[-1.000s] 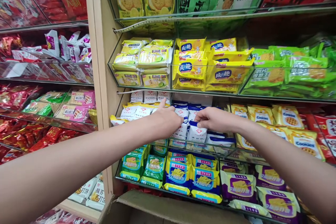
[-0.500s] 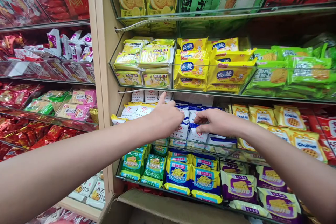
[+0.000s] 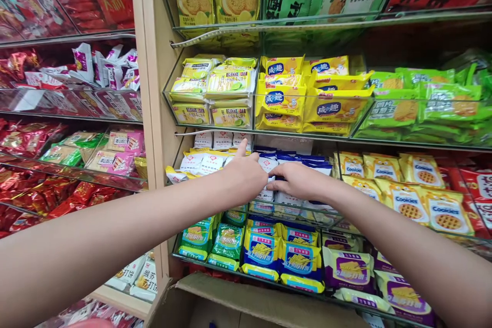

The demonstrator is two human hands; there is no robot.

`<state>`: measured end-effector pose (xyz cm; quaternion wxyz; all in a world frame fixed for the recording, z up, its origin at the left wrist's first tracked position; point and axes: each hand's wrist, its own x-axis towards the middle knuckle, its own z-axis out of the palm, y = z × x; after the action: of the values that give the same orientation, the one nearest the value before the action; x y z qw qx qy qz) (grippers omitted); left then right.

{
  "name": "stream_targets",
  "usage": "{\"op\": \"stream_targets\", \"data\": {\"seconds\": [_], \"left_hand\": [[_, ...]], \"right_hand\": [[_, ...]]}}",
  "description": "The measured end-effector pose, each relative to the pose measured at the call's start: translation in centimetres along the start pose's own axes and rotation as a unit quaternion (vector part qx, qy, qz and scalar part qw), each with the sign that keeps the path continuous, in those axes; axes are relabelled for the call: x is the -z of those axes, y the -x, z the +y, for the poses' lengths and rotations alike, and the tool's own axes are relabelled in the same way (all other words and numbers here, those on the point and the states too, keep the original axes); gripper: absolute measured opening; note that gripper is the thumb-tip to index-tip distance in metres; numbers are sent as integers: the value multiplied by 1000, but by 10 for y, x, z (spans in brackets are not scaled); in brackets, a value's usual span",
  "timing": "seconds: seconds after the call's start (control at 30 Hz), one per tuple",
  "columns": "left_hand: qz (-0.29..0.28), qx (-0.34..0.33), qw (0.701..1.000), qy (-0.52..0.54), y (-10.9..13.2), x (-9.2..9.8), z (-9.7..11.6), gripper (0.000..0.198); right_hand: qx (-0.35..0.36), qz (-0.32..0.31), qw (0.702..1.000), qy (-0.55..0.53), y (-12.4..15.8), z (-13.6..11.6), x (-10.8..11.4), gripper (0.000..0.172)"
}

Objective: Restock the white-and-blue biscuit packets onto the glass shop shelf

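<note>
White packets with blue edges (image 3: 287,199) lie in a clear shelf bin at the centre. My left hand (image 3: 248,174) reaches over them from the left, its index finger stretched out and the other fingers curled; whatever its thumb side touches is hidden. Beside it my right hand (image 3: 298,180) bends down onto the same packets, thumb and fingers apart and the fingertips nearly meeting the left hand. White packets with yellow edges (image 3: 211,161) stand in the bin section under my left wrist.
Blue and yellow packets (image 3: 261,248) fill the bin below. Yellow packets (image 3: 284,97) sit on the shelf above, cookie packets (image 3: 411,202) to the right. An open cardboard box (image 3: 230,292) is at the bottom. A wooden upright (image 3: 151,113) divides the shelves.
My right hand has moved left, closer to my left hand. My left hand has stayed almost in place. The view has shifted slightly.
</note>
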<state>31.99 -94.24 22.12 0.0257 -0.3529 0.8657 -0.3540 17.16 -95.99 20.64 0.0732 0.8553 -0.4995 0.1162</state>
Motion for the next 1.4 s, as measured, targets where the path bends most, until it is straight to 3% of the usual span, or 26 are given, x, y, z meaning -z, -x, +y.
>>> {"op": "stream_targets", "data": {"seconds": [0.13,0.27,0.5,0.67,0.87,1.1,1.23,1.4], "left_hand": [[-4,8,1000,8,-1,1,5,14],[37,-11,999,-23,0,-11,12,24],[69,-5,997,-17,2,-18,17,19],[134,-10,991,-18,7,-23,17,19],[136,-14,990,-33,12,-26,18,20],[160,-12,986,-46,22,-24,18,26],[208,-8,978,-6,49,-26,30,30],[230,-74,967,78,91,-39,60,30]], "right_hand": [[-24,-2,999,23,6,4,8,42],[-69,-20,996,46,15,5,9,22],[-37,-51,998,12,22,-1,4,17],[-40,-50,998,-13,24,3,9,20],[-49,-44,998,-17,26,8,11,17],[-69,70,995,-17,45,7,21,19],[-13,214,977,-17,78,-12,2,17],[49,259,965,16,94,-18,-24,18]]}}
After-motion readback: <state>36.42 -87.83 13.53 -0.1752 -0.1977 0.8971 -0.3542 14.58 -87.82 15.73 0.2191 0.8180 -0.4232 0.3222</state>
